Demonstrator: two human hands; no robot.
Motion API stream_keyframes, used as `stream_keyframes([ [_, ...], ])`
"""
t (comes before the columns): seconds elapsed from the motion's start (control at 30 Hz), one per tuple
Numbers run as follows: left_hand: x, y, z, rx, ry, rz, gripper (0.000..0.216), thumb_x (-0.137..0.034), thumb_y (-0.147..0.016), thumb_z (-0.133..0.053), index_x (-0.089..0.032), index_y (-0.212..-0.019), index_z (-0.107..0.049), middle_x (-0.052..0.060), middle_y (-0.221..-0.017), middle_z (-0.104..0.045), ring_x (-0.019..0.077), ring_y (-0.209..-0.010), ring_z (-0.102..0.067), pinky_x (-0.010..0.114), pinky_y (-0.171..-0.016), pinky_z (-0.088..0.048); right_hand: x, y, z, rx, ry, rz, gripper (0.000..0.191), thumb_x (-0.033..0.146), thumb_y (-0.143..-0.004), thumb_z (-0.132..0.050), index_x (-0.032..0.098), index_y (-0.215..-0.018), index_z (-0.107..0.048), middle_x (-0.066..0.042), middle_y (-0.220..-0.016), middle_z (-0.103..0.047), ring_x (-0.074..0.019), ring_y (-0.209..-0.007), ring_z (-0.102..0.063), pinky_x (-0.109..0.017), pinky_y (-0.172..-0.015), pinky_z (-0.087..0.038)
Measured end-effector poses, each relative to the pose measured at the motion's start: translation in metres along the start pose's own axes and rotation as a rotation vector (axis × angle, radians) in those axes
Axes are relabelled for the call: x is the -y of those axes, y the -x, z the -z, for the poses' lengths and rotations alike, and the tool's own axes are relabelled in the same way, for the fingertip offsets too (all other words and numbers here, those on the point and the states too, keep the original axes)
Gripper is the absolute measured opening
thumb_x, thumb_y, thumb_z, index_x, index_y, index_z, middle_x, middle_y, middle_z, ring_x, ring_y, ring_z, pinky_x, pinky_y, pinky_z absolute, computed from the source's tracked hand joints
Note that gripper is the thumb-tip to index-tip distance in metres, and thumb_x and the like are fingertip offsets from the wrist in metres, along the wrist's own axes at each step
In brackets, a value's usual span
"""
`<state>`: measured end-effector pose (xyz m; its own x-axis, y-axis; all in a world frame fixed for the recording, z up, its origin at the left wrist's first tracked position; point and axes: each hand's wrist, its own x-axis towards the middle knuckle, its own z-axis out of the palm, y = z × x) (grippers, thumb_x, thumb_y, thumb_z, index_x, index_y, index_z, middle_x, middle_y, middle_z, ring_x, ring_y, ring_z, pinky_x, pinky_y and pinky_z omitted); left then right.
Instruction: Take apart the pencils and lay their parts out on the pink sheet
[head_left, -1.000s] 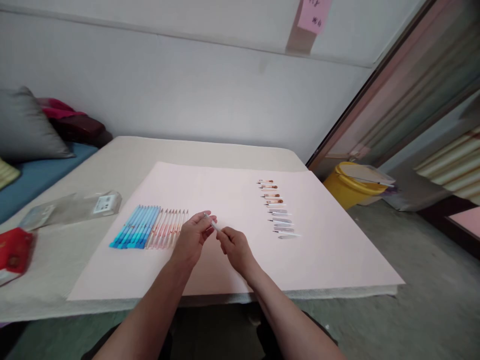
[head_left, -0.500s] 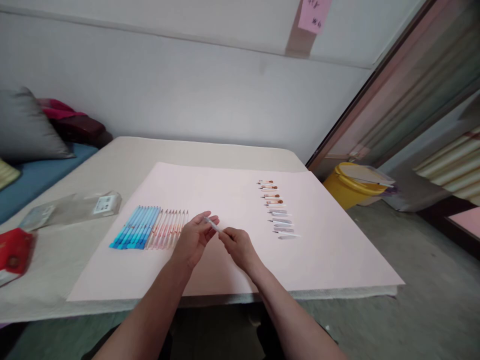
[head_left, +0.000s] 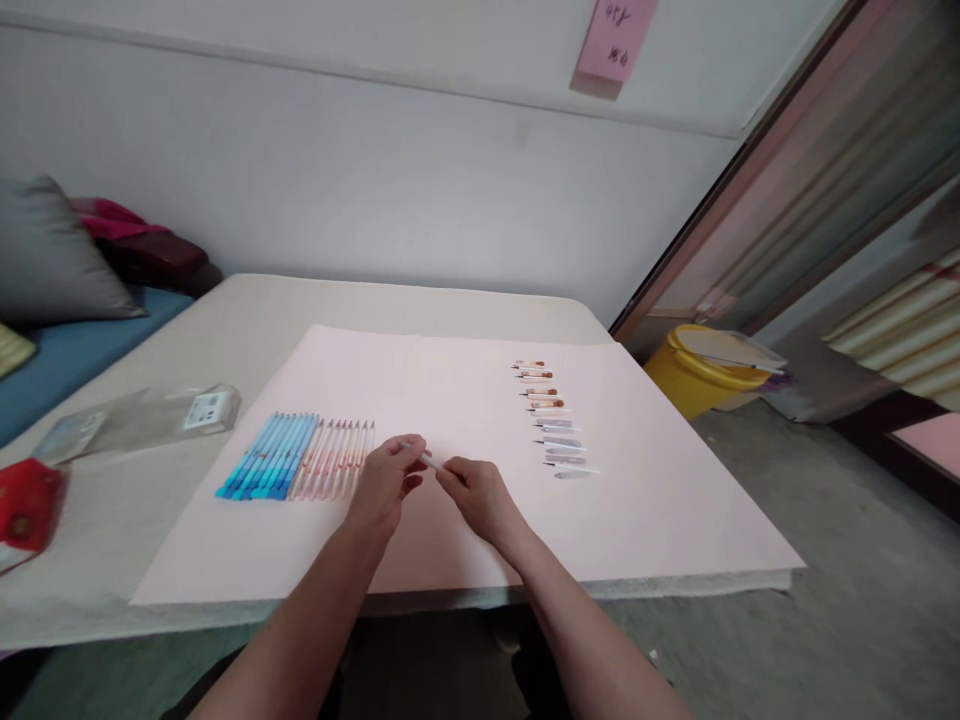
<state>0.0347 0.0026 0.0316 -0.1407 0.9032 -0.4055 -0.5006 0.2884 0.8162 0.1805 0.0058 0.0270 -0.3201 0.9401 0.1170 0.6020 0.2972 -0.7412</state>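
A thin whitish pen (head_left: 430, 462) is held between my two hands above the pink sheet (head_left: 450, 380). My left hand (head_left: 386, 480) pinches its left end between thumb and fingers. The fingers of my right hand (head_left: 476, 490) are closed round its right end. Left of my hands lie a row of blue pens (head_left: 271, 455) and, beside it, a row of clear pens with reddish patterns (head_left: 334, 455). To the right, pen parts lie in a column: several with brown decorated caps (head_left: 544, 393), nearer ones grey and white (head_left: 564, 442).
On the cream table cover at the left lie a clear plastic pouch (head_left: 157, 420) with a white label and a red packet (head_left: 30, 505). A yellow bucket (head_left: 694, 375) stands on the floor beyond the right edge. A pink note (head_left: 619, 40) hangs on the wall.
My left hand's fingers have closed onto the left end of the pen, where they were more spread before. My right hand keeps its hold. The view has shifted slightly.
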Motion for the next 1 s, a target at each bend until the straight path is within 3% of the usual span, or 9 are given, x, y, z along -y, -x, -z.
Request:
stream_keyframes([
  [0.1, 0.001, 0.0, 0.0, -0.015, 0.021, 0.02, 0.024, -0.028, -0.065, -0.071, -0.015, -0.084, -0.062, 0.004, -0.079, -0.064, 0.0103, -0.067, -0.059, 0.021, -0.057, -0.044, 0.0, 0.0, 0.0, -0.004, 0.017, -0.008, 0.031, 0.032, -0.083, -0.046, 0.019, -0.055, -0.049, 0.003, -0.049, -0.043, -0.0097, -0.05, -0.038, -0.022, -0.049, -0.023],
  [0.2, 0.0, 0.0, -0.002, 0.071, 0.14, -0.025, 0.038, -0.012, -0.063, -0.07, -0.018, -0.1, -0.061, 0.007, -0.092, -0.065, 0.0152, -0.086, -0.061, 0.028, -0.075, -0.049, -0.001, -0.001, 0.001, -0.017, 0.031, -0.02, 0.031, 0.033, -0.083, -0.046, 0.019, -0.055, -0.05, 0.003, -0.05, -0.043, -0.0097, -0.051, -0.039, -0.022, -0.05, -0.023],
  [0.27, 0.0, 0.001, -0.003, 0.105, 0.165, -0.045, 0.043, -0.006, -0.063, -0.067, -0.017, -0.104, -0.06, 0.008, -0.092, -0.065, 0.0162, -0.088, -0.061, 0.029, -0.079, -0.049, -0.002, -0.001, 0.002, -0.022, 0.031, -0.019, 0.031, 0.032, -0.083, -0.046, 0.019, -0.056, -0.05, 0.003, -0.05, -0.043, -0.0096, -0.051, -0.038, -0.023, -0.049, -0.023],
  [0.53, -0.001, -0.002, 0.002, -0.131, 0.066, -0.049, 0.021, -0.024, -0.058, -0.075, -0.014, -0.071, -0.06, 0.0, -0.067, -0.06, 0.007, -0.059, -0.056, 0.019, -0.054, -0.043, 0.004, 0.001, 0.007, 0.007, 0.087, -0.013, 0.029, 0.031, -0.081, -0.048, 0.019, -0.055, -0.05, 0.003, -0.049, -0.044, -0.0096, -0.049, -0.037, -0.023, -0.049, -0.023],
  [0.83, -0.006, -0.014, 0.017, -0.247, 0.21, -0.106, 0.022, -0.02, -0.058, -0.076, -0.014, -0.068, -0.058, -0.003, -0.06, -0.053, 0.005, -0.051, -0.051, 0.017, -0.047, -0.041, 0.002, -0.001, 0.018, -0.005, -0.02, -0.006, 0.029, 0.032, -0.081, -0.046, 0.019, -0.055, -0.05, 0.003, -0.051, -0.044, -0.0101, -0.051, -0.038, -0.022, -0.05, -0.025],
  [1.0, -0.006, -0.016, 0.019, -0.218, 0.257, -0.087, 0.018, -0.017, -0.061, -0.074, -0.014, -0.069, -0.058, -0.002, -0.061, -0.053, 0.005, -0.05, -0.052, 0.015, -0.045, -0.043, 0.001, -0.002, 0.029, -0.001, -0.178, -0.045, 0.032, 0.034, -0.081, -0.045, 0.019, -0.053, -0.046, 0.004, -0.049, -0.04, -0.0099, -0.051, -0.038, -0.022, -0.05, -0.027],
])
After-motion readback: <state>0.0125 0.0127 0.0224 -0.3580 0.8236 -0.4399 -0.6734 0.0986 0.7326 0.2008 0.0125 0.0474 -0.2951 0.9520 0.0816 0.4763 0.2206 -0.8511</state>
